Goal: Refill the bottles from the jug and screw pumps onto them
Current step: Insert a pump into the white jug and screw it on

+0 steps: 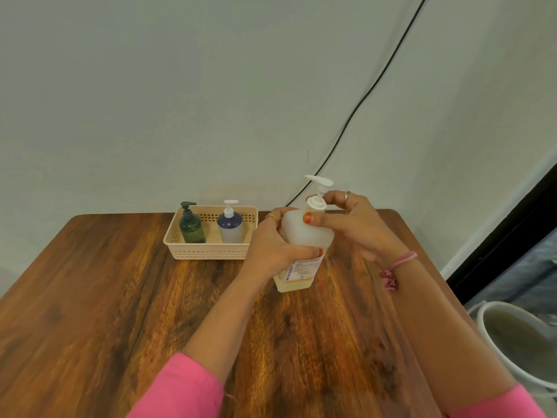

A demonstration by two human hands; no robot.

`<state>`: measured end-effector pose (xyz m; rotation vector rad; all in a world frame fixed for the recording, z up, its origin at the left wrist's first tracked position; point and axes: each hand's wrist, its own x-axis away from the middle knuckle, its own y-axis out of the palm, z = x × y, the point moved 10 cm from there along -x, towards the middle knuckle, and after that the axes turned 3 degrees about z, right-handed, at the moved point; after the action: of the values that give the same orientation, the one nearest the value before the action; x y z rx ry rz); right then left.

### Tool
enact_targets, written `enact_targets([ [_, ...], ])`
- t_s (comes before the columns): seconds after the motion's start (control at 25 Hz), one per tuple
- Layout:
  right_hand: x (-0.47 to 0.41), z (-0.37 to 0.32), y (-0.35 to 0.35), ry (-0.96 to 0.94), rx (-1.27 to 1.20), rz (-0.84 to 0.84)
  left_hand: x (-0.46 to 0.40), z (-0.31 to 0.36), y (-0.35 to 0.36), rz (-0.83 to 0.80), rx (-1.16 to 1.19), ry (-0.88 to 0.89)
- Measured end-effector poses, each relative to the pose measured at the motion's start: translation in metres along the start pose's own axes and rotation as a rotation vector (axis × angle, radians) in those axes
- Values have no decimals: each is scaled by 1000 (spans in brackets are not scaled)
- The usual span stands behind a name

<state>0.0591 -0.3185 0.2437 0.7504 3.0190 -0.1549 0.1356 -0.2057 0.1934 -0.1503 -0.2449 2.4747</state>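
A translucent white bottle [304, 233] with a printed label stands on the wooden table [120, 312], a little yellowish liquid at its bottom. My left hand [271, 245] grips its body from the left. My right hand [349, 218] pinches the white pump [318, 194] at its collar on the bottle's neck. The pump's spout points left. In a beige basket [211, 253] behind stand a dark green pump bottle [191, 227] and a blue-shouldered pump bottle [230, 226].
A black cable [361, 101] runs down the wall behind the table. A white bucket [497, 357] with murky contents stands on the floor at the table's right edge. No jug is in view.
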Motion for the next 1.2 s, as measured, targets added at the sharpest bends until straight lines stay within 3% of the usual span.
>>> enact_targets([
  [0.16, 0, 6, -6, -25, 195, 273, 0, 1, 2, 11, -11, 12],
  [0.32, 1, 11, 10, 136, -65, -77, -1, -1, 2, 1, -13, -1],
  [0.4, 3, 9, 8, 142, -151, -125, -2, -1, 3, -4, -11, 1],
  [0.6, -1, 13, -6, 36, 20, 231, -3, 0, 8, 6, -44, 30],
  [0.8, 3, 13, 6, 117, -139, -107, -4, -2, 2, 6, 1, 2],
  [0.88, 2, 13, 0, 114, -172, -73, -3, 0, 3, 2, 7, 10],
  [1.04, -4, 13, -6, 42, 13, 132, -4, 2, 6, 0, 25, 11],
  [1.2, 1, 14, 9, 122, -67, -156, -4, 0, 5, -11, 14, 5],
])
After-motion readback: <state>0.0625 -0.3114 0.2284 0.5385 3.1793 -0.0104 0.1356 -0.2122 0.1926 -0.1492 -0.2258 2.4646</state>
